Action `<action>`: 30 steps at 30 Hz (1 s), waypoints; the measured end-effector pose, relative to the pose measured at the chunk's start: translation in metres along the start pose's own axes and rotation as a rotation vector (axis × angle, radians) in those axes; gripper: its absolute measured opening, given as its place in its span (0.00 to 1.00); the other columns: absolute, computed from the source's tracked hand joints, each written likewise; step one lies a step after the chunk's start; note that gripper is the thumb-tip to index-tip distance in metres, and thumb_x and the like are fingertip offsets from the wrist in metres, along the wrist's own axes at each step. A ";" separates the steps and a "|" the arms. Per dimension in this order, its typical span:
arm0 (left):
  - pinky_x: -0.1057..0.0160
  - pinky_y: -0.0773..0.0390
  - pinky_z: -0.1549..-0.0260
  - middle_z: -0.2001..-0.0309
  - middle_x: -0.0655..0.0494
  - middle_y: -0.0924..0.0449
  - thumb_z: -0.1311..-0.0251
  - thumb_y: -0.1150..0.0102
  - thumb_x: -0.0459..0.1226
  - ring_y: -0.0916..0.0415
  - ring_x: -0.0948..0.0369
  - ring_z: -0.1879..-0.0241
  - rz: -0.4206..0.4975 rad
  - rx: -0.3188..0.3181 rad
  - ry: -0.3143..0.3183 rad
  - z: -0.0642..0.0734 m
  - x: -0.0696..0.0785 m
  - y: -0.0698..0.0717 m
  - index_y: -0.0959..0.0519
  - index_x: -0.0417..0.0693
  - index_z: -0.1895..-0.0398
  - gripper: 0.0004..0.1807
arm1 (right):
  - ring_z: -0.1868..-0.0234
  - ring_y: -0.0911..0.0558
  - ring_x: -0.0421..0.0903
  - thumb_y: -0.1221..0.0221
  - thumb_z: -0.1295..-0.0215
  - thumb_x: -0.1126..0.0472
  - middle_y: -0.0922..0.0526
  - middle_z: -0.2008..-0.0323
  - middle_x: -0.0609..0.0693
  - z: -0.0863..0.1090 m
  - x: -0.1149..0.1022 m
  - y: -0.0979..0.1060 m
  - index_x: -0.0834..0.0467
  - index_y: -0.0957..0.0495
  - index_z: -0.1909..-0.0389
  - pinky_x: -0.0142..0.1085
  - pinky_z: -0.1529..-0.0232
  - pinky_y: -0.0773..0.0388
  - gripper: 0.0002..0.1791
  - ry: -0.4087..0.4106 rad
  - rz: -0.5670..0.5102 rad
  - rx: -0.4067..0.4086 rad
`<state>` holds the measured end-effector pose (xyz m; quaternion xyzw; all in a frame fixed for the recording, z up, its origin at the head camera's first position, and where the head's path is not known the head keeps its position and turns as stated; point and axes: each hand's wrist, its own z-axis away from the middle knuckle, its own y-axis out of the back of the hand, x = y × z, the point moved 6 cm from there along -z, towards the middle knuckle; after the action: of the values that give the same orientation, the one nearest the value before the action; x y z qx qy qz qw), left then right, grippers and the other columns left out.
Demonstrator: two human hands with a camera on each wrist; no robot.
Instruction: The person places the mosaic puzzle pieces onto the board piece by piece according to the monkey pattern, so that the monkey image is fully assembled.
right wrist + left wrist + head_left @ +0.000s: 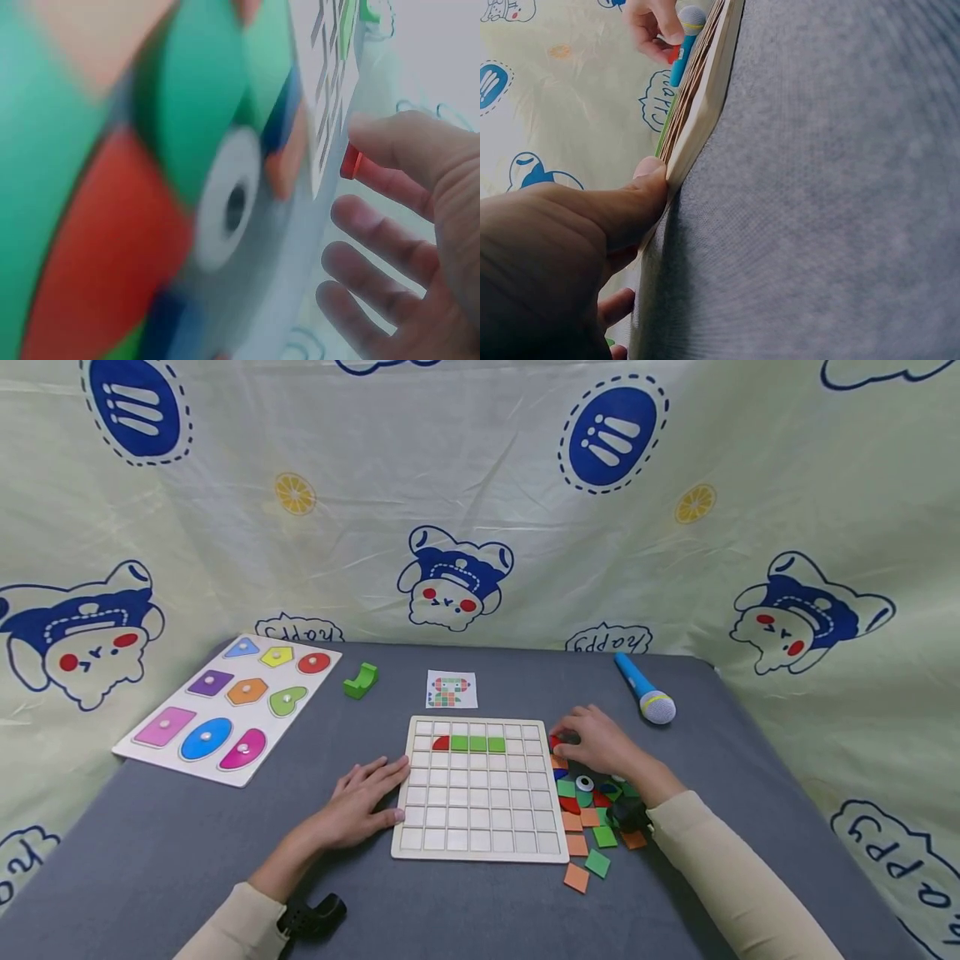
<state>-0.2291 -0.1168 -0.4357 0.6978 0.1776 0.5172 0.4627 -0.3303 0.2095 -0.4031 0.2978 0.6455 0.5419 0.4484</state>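
Note:
A white grid board lies on the table; one red quarter-round piece and a row of green squares sit in its second row. My left hand touches the board's left edge, its fingers extended. In the left wrist view the thumb lies against the board's side. Just beyond the board's upper right edge, my right hand pinches a small red piece between thumb and index finger; the other fingers are spread. Below that hand lies a pile of coloured pieces, partly hidden by the wrist.
Behind the board is a small pattern card. A green curved block and a shape puzzle board lie to the left. Back right is a blue toy microphone. A printed cloth hangs behind the table.

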 end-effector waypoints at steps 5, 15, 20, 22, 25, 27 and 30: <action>0.33 0.58 0.35 0.27 0.49 0.44 0.38 0.44 0.44 0.52 0.42 0.28 -0.001 0.001 -0.002 0.000 0.000 0.001 0.41 0.43 0.29 0.35 | 0.54 0.30 0.50 0.36 0.41 0.53 0.21 0.57 0.52 -0.007 -0.024 -0.002 0.51 0.17 0.57 0.46 0.54 0.28 0.13 0.044 0.002 0.003; 0.34 0.58 0.35 0.27 0.49 0.44 0.38 0.43 0.44 0.52 0.42 0.27 -0.003 0.001 -0.007 -0.001 0.000 0.000 0.41 0.44 0.29 0.36 | 0.57 0.29 0.47 0.36 0.42 0.53 0.21 0.61 0.48 -0.030 -0.047 -0.017 0.49 0.17 0.58 0.45 0.54 0.31 0.11 0.062 0.040 -0.020; 0.33 0.56 0.36 0.28 0.48 0.43 0.38 0.43 0.44 0.51 0.41 0.28 -0.017 0.010 -0.020 0.000 0.001 0.000 0.41 0.43 0.30 0.35 | 0.58 0.28 0.46 0.36 0.41 0.55 0.22 0.61 0.48 -0.036 -0.051 -0.021 0.50 0.17 0.59 0.45 0.54 0.31 0.10 0.052 0.042 -0.042; 0.33 0.57 0.36 0.28 0.48 0.43 0.38 0.43 0.44 0.51 0.42 0.28 -0.012 0.010 -0.016 0.000 0.001 0.000 0.41 0.43 0.29 0.35 | 0.59 0.28 0.45 0.36 0.41 0.54 0.22 0.62 0.47 -0.037 -0.051 -0.022 0.49 0.17 0.59 0.43 0.56 0.30 0.10 0.051 0.052 -0.051; 0.33 0.57 0.36 0.28 0.48 0.43 0.38 0.43 0.44 0.52 0.42 0.28 -0.010 0.010 -0.015 0.000 0.001 0.000 0.41 0.43 0.29 0.36 | 0.62 0.29 0.44 0.36 0.41 0.54 0.22 0.63 0.47 -0.038 -0.052 -0.024 0.49 0.17 0.59 0.41 0.58 0.31 0.10 0.055 0.056 -0.062; 0.33 0.57 0.36 0.28 0.48 0.43 0.38 0.43 0.43 0.52 0.42 0.28 -0.006 0.011 -0.013 0.000 0.001 0.000 0.41 0.43 0.29 0.36 | 0.62 0.29 0.44 0.36 0.41 0.53 0.23 0.63 0.47 -0.038 -0.052 -0.024 0.49 0.17 0.59 0.40 0.59 0.32 0.10 0.061 0.055 -0.067; 0.33 0.57 0.36 0.28 0.48 0.43 0.38 0.43 0.44 0.51 0.41 0.28 -0.006 0.013 -0.015 0.000 0.001 0.000 0.41 0.43 0.30 0.35 | 0.62 0.30 0.44 0.37 0.41 0.53 0.23 0.62 0.47 -0.038 -0.052 -0.024 0.48 0.17 0.58 0.40 0.59 0.33 0.10 0.068 0.045 -0.073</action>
<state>-0.2283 -0.1163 -0.4347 0.7042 0.1798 0.5094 0.4608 -0.3401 0.1418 -0.4124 0.2773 0.6333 0.5848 0.4243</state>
